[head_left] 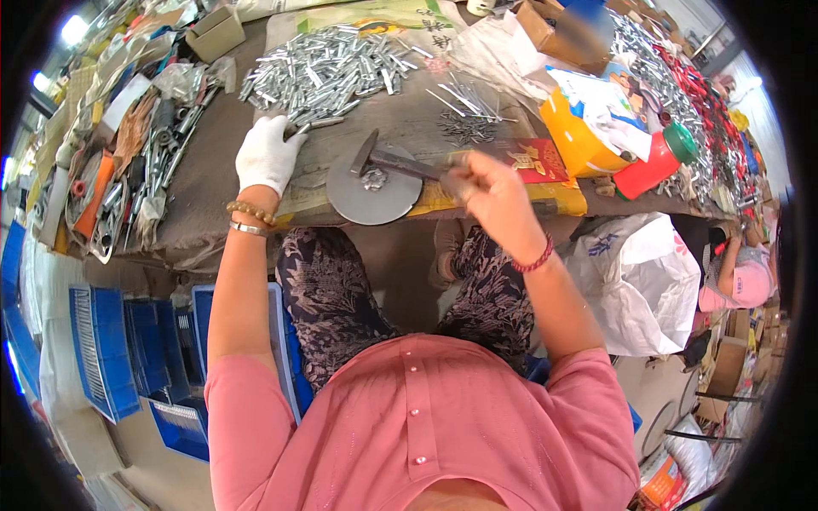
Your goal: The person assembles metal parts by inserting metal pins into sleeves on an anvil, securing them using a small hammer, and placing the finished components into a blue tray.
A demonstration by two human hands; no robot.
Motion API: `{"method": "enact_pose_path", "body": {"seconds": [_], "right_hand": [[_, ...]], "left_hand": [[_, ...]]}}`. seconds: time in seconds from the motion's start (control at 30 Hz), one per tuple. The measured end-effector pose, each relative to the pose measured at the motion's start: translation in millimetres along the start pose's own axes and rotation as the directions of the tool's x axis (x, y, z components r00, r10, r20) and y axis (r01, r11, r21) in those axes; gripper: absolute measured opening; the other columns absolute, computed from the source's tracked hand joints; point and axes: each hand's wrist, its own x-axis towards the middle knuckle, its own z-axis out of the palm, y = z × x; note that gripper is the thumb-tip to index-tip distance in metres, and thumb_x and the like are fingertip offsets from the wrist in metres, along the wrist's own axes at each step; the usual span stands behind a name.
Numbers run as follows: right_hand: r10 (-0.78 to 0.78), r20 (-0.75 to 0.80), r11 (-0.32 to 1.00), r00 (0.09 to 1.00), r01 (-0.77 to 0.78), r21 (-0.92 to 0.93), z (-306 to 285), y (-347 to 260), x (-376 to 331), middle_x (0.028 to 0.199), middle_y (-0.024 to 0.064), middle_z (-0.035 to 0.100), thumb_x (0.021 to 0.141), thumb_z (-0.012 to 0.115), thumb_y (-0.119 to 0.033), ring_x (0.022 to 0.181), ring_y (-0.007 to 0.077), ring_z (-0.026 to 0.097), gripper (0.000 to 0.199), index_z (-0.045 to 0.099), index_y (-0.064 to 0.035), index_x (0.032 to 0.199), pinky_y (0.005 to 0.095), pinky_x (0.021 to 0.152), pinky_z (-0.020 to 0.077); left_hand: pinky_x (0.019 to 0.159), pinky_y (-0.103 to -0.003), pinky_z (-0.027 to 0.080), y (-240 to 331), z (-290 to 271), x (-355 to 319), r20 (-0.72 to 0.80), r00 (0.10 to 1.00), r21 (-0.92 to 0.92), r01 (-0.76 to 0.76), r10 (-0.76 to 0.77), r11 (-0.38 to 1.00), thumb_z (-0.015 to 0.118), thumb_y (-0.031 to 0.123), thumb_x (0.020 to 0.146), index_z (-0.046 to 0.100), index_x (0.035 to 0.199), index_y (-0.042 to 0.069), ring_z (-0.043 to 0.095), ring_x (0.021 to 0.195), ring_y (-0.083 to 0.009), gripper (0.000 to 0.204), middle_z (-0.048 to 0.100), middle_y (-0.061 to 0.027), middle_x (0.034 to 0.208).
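My right hand (494,192), bare, is closed round the handle of a hammer (400,163). The hammer's head is over a round grey metal disc (362,203) on the bench. A small clump of shiny metal bits (373,179) sits near the middle of the disc. To the left, my left hand (267,156) wears a white glove. Its fingertips close on the end of a short silver metal rod (324,123), at the near edge of a heap of similar rods (328,70).
Thin rods and dark pins (467,126) lie right of the heap. A yellow container (579,128) and a red jar with a green lid (652,166) stand at the right. Tools (94,196) clutter the left side. Blue crates (102,349) are below. Another person (750,281) is at far right.
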Motion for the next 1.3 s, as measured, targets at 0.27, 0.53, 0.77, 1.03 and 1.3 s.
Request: {"method": "enact_pose_path", "body": {"seconds": [0.27, 0.53, 0.77, 1.03, 1.3], "right_hand": [[-0.179, -0.056, 0.788, 0.982, 0.109, -0.606, -22, 29, 121, 0.1, 0.0192, 0.075, 0.089, 0.065, -0.012, 0.097, 0.0405, 0.072, 0.026, 0.065, -0.0042, 0.113, 0.0505, 0.082, 0.0558], [-0.2, 0.128, 0.528, 0.971, 0.217, -0.821, 1, 48, 167, 0.094, 0.0228, 0.074, 0.088, 0.061, -0.007, 0.093, 0.0446, 0.072, 0.032, 0.059, -0.0024, 0.12, 0.055, 0.079, 0.0561], [-0.205, 0.005, 0.977, 0.979, 0.205, -0.053, 17, -14, 88, 0.086, 0.0148, 0.073, 0.087, 0.073, -0.007, 0.078, 0.0262, 0.073, 0.022, 0.065, 0.0, 0.106, 0.0387, 0.072, 0.0565], [-0.305, 0.197, 0.913, 0.932, 0.344, -0.217, 38, -19, 9, 0.095, 0.0118, 0.071, 0.085, 0.073, -0.004, 0.086, 0.032, 0.071, 0.017, 0.069, 0.0018, 0.101, 0.0403, 0.076, 0.0558], [-0.551, 0.247, 0.618, 0.797, 0.589, -0.521, 49, -21, 14, 0.086, 0.0065, 0.061, 0.08, 0.07, -0.007, 0.087, 0.0284, 0.064, 0.005, 0.068, -0.0103, 0.083, 0.0422, 0.077, 0.0545]], "left_hand": [[0.081, -0.041, 0.054, 20, -22, -39, -0.055, 0.997, -0.245, -0.06, 0.048, 0.968, 0.077, 0.025, 0.091, 0.073, 0.095, 0.006, 0.068, 0.091, -0.0333, 0.019, 0.068, -0.014, 0.095], [0.078, -0.04, 0.052, 56, -45, -98, 0.004, 0.971, -0.334, -0.225, 0.24, 0.915, 0.079, 0.016, 0.089, 0.073, 0.093, 0.004, 0.066, 0.087, -0.0312, 0.013, 0.066, -0.0126, 0.09], [0.08, -0.039, 0.052, 59, -39, -104, -0.031, 0.96, -0.47, -0.259, 0.277, 0.844, 0.08, 0.014, 0.086, 0.076, 0.098, 0.006, 0.066, 0.09, -0.0317, 0.015, 0.066, -0.013, 0.092], [0.083, -0.038, 0.052, 59, -32, -110, -0.064, 0.955, -0.382, -0.292, 0.29, 0.877, 0.078, 0.01, 0.087, 0.077, 0.099, 0.005, 0.066, 0.092, -0.031, 0.013, 0.067, -0.0127, 0.095], [0.082, -0.042, 0.052, 58, -29, -112, -0.09, 0.962, -0.431, -0.27, 0.257, 0.861, 0.077, 0.015, 0.087, 0.077, 0.093, 0.007, 0.065, 0.092, -0.0325, 0.01, 0.065, -0.0119, 0.092]]}}
